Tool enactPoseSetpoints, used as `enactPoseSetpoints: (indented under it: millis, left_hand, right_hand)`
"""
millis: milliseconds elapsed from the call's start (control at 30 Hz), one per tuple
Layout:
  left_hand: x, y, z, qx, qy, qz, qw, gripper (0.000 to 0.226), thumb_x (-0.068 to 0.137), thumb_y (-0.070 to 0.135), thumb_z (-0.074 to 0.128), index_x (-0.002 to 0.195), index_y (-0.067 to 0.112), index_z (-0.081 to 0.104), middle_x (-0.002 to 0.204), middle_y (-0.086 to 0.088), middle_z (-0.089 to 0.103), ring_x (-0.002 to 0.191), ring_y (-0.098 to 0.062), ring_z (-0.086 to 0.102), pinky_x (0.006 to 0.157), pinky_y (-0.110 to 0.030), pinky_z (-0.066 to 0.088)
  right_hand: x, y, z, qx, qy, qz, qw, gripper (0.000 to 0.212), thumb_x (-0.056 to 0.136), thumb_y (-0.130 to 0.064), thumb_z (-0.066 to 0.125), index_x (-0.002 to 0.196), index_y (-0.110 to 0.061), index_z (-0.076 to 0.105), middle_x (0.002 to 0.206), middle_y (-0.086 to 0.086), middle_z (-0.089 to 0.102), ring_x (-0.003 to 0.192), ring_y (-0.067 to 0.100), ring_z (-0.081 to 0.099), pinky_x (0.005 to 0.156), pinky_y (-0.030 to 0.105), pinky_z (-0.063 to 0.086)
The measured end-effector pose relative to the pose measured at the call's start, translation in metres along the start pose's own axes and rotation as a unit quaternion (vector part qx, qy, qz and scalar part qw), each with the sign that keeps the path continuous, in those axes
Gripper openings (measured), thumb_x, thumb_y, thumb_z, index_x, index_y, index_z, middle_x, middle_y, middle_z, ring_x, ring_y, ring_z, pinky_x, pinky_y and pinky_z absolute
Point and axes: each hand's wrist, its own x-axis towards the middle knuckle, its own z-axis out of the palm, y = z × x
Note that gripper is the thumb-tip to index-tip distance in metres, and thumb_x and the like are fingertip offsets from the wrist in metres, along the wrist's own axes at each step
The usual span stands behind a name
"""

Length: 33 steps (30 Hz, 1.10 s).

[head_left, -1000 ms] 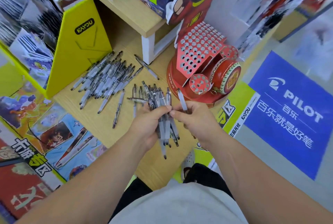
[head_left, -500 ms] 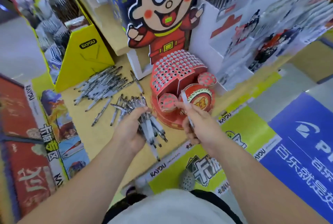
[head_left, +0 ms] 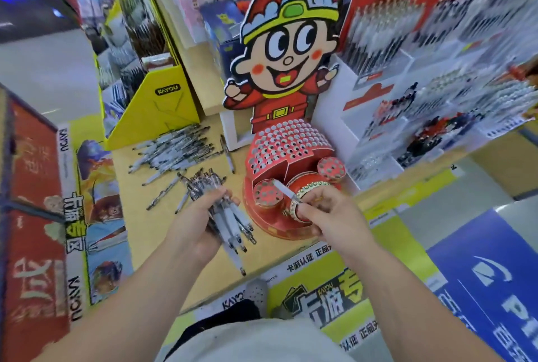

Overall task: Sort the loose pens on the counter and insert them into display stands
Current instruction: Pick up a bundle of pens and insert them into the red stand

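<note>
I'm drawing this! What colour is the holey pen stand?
The cardboard pen stand is red with white-ringed holes; head view.

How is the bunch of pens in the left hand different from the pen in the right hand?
The left hand grips a bundle of pens; the right hand pinches a single pen. The bundle is held over the counter, beside the red display stand; the single pen points at the stand's small round holder. Both look like white-barrelled pens.

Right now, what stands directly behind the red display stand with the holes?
A cardboard cartoon figure in red rises right behind the red display stand. The figure covers whatever is behind it.
</note>
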Motion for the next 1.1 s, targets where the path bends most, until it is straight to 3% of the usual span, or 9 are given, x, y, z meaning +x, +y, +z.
enactPoseSetpoints:
  millis: [167, 267, 367, 467, 600, 700, 800, 1000, 1100]
  left_hand:
    - [0.021, 0.013, -0.006, -0.023, -0.009, -0.019, 1.0, 0.01, 0.096, 0.014, 0.065, 0.099, 0.004, 0.067, 0.09, -0.01, 0.069, 0.084, -0.024, 0.067, 0.072, -0.038, 0.056]
    - [0.032, 0.017, -0.007, -0.028, -0.026, -0.03, 0.999, 0.009, 0.095, 0.012, 0.066, 0.091, 0.005, 0.069, 0.086, -0.008, 0.068, 0.083, -0.025, 0.065, 0.073, -0.038, 0.054]
    - [0.039, 0.022, -0.003, -0.036, -0.04, -0.039, 0.998, 0.007, 0.095, 0.011, 0.066, 0.092, 0.005, 0.068, 0.079, -0.008, 0.07, 0.078, -0.024, 0.066, 0.069, -0.038, 0.054]
    - [0.045, 0.026, -0.001, -0.03, -0.048, -0.042, 0.997, 0.007, 0.095, 0.01, 0.064, 0.092, 0.005, 0.068, 0.076, -0.007, 0.071, 0.076, -0.023, 0.066, 0.065, -0.036, 0.056]
    - [0.057, 0.034, -0.005, -0.034, -0.043, -0.039, 0.998, 0.01, 0.096, 0.011, 0.064, 0.09, 0.005, 0.069, 0.08, -0.007, 0.069, 0.08, -0.022, 0.066, 0.075, -0.038, 0.055]
    - [0.067, 0.033, -0.01, -0.034, -0.033, -0.03, 0.998, 0.008, 0.096, 0.011, 0.065, 0.1, 0.004, 0.067, 0.083, -0.007, 0.07, 0.08, -0.023, 0.067, 0.075, -0.039, 0.055]
    - [0.071, 0.029, -0.014, -0.03, -0.021, -0.028, 0.999, 0.01, 0.096, 0.012, 0.066, 0.102, 0.005, 0.067, 0.083, -0.007, 0.071, 0.082, -0.023, 0.067, 0.074, -0.039, 0.055]
    - [0.073, 0.025, -0.016, -0.039, -0.009, -0.02, 0.999, 0.009, 0.094, 0.012, 0.067, 0.1, 0.006, 0.067, 0.091, -0.009, 0.07, 0.081, -0.022, 0.067, 0.073, -0.038, 0.054]
    - [0.075, 0.027, -0.014, -0.042, 0.0, -0.012, 0.999, 0.008, 0.094, 0.011, 0.067, 0.099, 0.006, 0.068, 0.093, -0.01, 0.07, 0.084, -0.023, 0.068, 0.075, -0.039, 0.054]
  right_hand:
    - [0.017, -0.018, 0.001, -0.05, 0.016, -0.017, 0.998, 0.014, 0.09, -0.007, 0.072, 0.091, -0.021, 0.073, 0.076, 0.005, 0.07, 0.052, 0.014, 0.051, 0.051, 0.023, 0.042]
    - [0.02, -0.029, 0.003, -0.065, 0.009, -0.029, 0.997, 0.012, 0.092, -0.006, 0.069, 0.096, -0.017, 0.07, 0.074, 0.008, 0.071, 0.049, 0.008, 0.053, 0.048, 0.017, 0.042]
    - [0.03, -0.034, 0.007, -0.098, 0.048, -0.055, 0.993, 0.011, 0.088, -0.008, 0.075, 0.086, -0.018, 0.071, 0.066, -0.005, 0.066, 0.05, 0.005, 0.055, 0.048, 0.017, 0.041]
    - [0.041, -0.031, 0.016, -0.114, 0.058, -0.065, 0.99, 0.01, 0.089, -0.012, 0.074, 0.083, -0.021, 0.075, 0.061, -0.008, 0.063, 0.052, 0.009, 0.054, 0.055, 0.026, 0.044]
    - [0.058, -0.032, 0.027, -0.116, 0.068, -0.056, 0.989, 0.01, 0.095, -0.026, 0.066, 0.089, -0.029, 0.074, 0.062, -0.004, 0.064, 0.057, 0.015, 0.06, 0.058, 0.036, 0.046]
    - [0.075, -0.031, 0.029, -0.191, 0.062, -0.078, 0.977, 0.01, 0.097, -0.037, 0.06, 0.096, -0.033, 0.07, 0.068, -0.007, 0.067, 0.065, 0.018, 0.067, 0.065, 0.044, 0.053]
    - [0.086, -0.032, 0.03, -0.277, 0.042, -0.129, 0.951, 0.004, 0.096, -0.027, 0.063, 0.096, -0.029, 0.067, 0.075, -0.013, 0.066, 0.074, 0.011, 0.066, 0.071, 0.03, 0.051]
    - [0.093, -0.042, 0.035, -0.393, 0.009, -0.18, 0.902, 0.007, 0.093, -0.022, 0.069, 0.1, -0.02, 0.07, 0.085, -0.013, 0.064, 0.08, 0.011, 0.063, 0.076, 0.029, 0.051]
    - [0.1, -0.043, 0.037, -0.415, -0.014, -0.2, 0.887, 0.008, 0.094, -0.022, 0.068, 0.102, -0.021, 0.071, 0.082, -0.019, 0.058, 0.077, 0.003, 0.058, 0.073, 0.024, 0.047]
